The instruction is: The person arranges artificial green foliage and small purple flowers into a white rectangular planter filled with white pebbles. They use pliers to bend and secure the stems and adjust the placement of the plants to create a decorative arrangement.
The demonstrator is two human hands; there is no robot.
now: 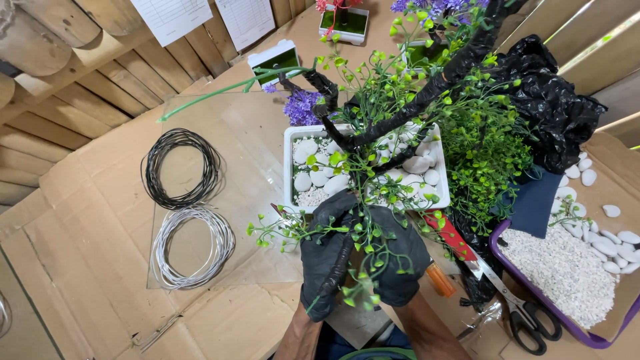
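Two gloved hands clasped a black-wrapped branch of an artificial tree

Left hand [327, 267] and right hand [397, 257] both held a closed grip on the branch [340, 257] at 6 o'clock; a hard tug might tip the white tray [288, 143] of white stones, while the purple tray [497, 250] at 3 o'clock held gravel and pebbles

gloves [333, 257]: matt black rubber | wire coils [181, 167]: smooth metal | pebbles [313, 170]: smooth white stone | cardboard [87, 220]: matt
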